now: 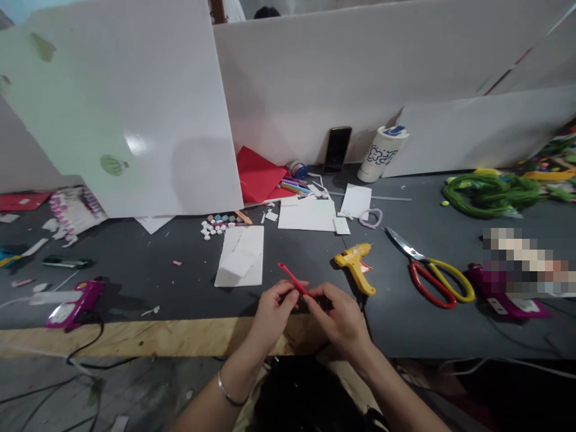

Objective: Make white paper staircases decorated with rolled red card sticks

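Both my hands meet near the table's front edge, pinching a thin red stick-like piece (291,276) that points up and to the left. My left hand (272,312) grips its lower part with closed fingers; a bracelet is on that wrist. My right hand (338,317) is closed on the same piece's near end. A yellow glue gun (355,265) lies just beyond my right hand. A white folded paper (240,256) lies just beyond my left hand.
Red-and-yellow scissors (432,273) lie right of the glue gun. A purple glue gun (74,305) sits at the left front, another purple tool (504,294) at the right. White sheets (307,214), small beads (216,225), red paper (258,174), a phone (337,149), a cup (381,153) and green yarn (490,193) lie farther back before white boards.
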Motion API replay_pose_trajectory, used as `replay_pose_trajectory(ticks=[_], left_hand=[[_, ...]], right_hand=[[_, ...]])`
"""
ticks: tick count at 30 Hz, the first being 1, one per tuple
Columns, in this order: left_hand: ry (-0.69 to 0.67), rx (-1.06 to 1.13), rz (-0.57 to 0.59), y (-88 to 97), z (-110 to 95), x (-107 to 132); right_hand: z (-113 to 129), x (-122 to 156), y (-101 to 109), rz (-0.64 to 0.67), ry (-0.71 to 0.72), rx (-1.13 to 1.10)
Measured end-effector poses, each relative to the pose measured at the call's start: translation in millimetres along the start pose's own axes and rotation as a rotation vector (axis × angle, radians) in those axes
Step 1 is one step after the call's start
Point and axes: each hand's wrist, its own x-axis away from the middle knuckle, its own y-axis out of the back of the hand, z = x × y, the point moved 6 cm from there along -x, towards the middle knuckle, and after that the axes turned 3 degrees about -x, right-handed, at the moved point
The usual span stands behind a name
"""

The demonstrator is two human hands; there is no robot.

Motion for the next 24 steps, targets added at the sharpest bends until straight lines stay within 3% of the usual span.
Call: replay_pose_trajectory(ticks=[11, 18, 24], left_hand=[[0.061, 0.082, -0.025, 2.3, 1, -6], [0.117, 0.149, -0.148, 6.1, 5, -7], [0.122, 0.146, -0.200, 12.2, 3, -10]], right_hand=[[0, -4, 5, 0.066, 0.030, 0.051], [-4, 2, 4, 0.124, -0.019, 0.033], [-11, 14, -1, 0.276, -0.103, -0.104]])
